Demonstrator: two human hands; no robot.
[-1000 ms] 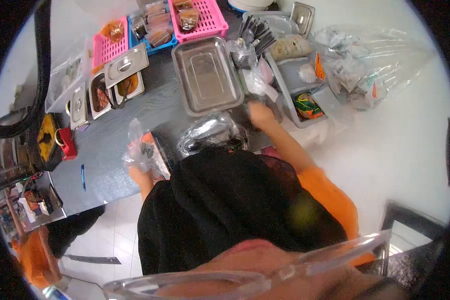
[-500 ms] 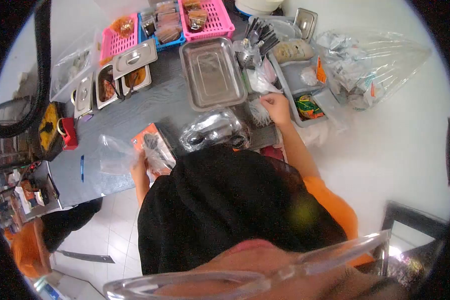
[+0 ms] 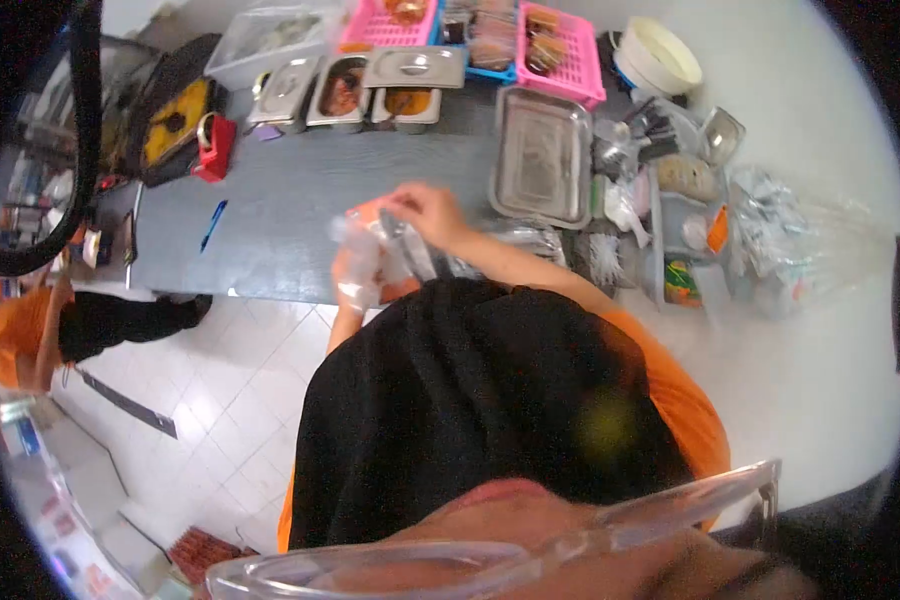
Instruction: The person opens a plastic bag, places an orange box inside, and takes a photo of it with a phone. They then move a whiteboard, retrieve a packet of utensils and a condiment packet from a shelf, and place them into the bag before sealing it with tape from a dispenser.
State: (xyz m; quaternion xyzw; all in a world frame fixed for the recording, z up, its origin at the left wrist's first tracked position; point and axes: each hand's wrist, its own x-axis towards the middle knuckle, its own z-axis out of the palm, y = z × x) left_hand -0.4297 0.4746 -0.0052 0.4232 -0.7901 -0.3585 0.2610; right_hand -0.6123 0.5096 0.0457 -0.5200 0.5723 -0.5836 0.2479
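Note:
My left hand (image 3: pixel 347 278) is closed around a clear plastic bag (image 3: pixel 363 262) at the front edge of the grey table. Something dark and silvery shows beside the bag, too blurred to name. Just above, my right hand (image 3: pixel 422 212) reaches in from the right with its fingers pinched; what they hold, if anything, I cannot make out. An orange box (image 3: pixel 368 212) lies under both hands, mostly covered. To the right, a pile of thin white strips (image 3: pixel 604 258) rests beside clear plastic wrapping (image 3: pixel 530 240), partly hidden by my right forearm.
A steel tray (image 3: pixel 542 160) lies right of my hands. Behind stand lidded steel containers (image 3: pixel 342 95) and a pink basket (image 3: pixel 560 60). A grey bin (image 3: pixel 672 225) is at far right. Left are a blue pen (image 3: pixel 213 225), a red tape dispenser (image 3: pixel 213 150) and another person (image 3: pixel 20 340).
My right hand has left the pile of white strips and come over to the bag by my left hand. The view has swung left, so the table's things sit farther right.

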